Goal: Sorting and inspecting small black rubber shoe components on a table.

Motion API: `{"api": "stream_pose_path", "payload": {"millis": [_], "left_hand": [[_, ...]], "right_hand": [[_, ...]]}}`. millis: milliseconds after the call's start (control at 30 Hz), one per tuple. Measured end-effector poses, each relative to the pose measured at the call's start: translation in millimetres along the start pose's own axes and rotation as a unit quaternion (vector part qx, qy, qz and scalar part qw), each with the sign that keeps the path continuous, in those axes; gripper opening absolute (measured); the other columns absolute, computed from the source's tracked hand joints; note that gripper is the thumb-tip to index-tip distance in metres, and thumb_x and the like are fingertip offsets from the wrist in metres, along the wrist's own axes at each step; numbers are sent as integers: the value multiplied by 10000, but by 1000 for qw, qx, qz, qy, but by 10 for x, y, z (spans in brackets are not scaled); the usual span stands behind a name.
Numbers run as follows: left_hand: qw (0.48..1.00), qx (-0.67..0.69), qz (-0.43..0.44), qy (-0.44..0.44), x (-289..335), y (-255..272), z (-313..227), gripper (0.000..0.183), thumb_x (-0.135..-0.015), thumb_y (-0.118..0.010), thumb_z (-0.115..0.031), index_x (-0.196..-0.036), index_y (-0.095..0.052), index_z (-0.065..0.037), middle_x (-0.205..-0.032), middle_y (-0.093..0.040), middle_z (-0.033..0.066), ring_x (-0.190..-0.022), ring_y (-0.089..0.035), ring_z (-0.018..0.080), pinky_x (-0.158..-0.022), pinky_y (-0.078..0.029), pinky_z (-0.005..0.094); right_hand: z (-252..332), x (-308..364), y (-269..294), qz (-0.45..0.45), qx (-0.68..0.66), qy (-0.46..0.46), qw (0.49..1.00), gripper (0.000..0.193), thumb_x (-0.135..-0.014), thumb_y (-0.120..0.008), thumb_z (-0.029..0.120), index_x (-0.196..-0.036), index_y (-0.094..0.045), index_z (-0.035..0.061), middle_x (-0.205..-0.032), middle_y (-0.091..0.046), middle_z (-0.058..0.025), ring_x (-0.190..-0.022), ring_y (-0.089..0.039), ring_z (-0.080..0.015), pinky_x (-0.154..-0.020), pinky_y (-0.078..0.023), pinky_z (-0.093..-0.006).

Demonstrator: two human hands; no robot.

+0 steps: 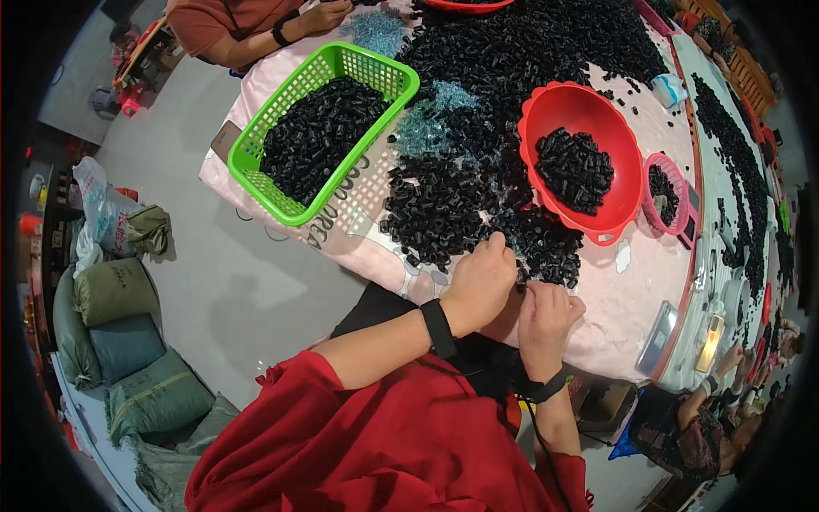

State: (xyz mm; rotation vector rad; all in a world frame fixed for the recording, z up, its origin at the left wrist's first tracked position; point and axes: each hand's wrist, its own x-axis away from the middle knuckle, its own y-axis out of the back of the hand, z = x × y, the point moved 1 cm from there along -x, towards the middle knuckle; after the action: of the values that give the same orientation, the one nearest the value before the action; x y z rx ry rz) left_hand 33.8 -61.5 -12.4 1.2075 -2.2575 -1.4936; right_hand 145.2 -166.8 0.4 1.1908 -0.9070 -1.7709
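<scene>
At the near edge of the table, my left hand (pixel 483 283) is closed, its fingertips pinched together over the loose black plastic parts (pixel 431 226). What it grips is hidden by the fingers. Close beside it on the right, my right hand (pixel 548 322) is also closed, fingers bent inward, with a small dark piece showing by the fingertips; its kind is too small to make out. Small clear bluish pieces (pixel 426 128) lie in a patch among the black parts. Beyond my right hand stands a red scalloped basin (pixel 627 183) holding a heap of similar black parts.
A green basket (pixel 294 215) full of black parts stands at the left table edge. On the right are a pink basket (pixel 682 192) and a phone-like device (pixel 657 337). Another person's arm (pixel 256 43) rests at the far left. Stuffed sacks (pixel 158 392) lie on the left.
</scene>
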Motion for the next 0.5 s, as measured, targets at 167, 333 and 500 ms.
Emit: {"api": "stream_pose_path", "payload": {"millis": [167,333,500], "left_hand": [[997,69,-20,18,110,66,84,71,-788,-635,-28,-820,-579,2,-906,-525,147,-785,-621,314,-649,-537,403],[968,217,31,118,271,397,149,100,-825,-701,-74,-835,-627,-7,-933,-540,125,-775,-614,295,-686,-530,368],[784,521,192,278,501,377,405,140,-953,-677,-146,-902,-634,-22,-963,-643,36,-824,-686,130,-667,-546,252]], "right_hand": [[28,-27,-54,-12,5,0,1000,191,-859,-699,65,-1040,-639,83,-951,-621,-49,-910,-594,-216,-873,-343,-401],[87,-119,-103,14,-33,10,999,173,-858,-708,58,-1009,-630,87,-946,-624,-41,-922,-595,-216,-879,-345,-389],[131,-175,-151,65,30,30,997,93,-888,-670,71,-958,-612,88,-885,-570,-62,-874,-569,-247,-848,-349,-411]]}}
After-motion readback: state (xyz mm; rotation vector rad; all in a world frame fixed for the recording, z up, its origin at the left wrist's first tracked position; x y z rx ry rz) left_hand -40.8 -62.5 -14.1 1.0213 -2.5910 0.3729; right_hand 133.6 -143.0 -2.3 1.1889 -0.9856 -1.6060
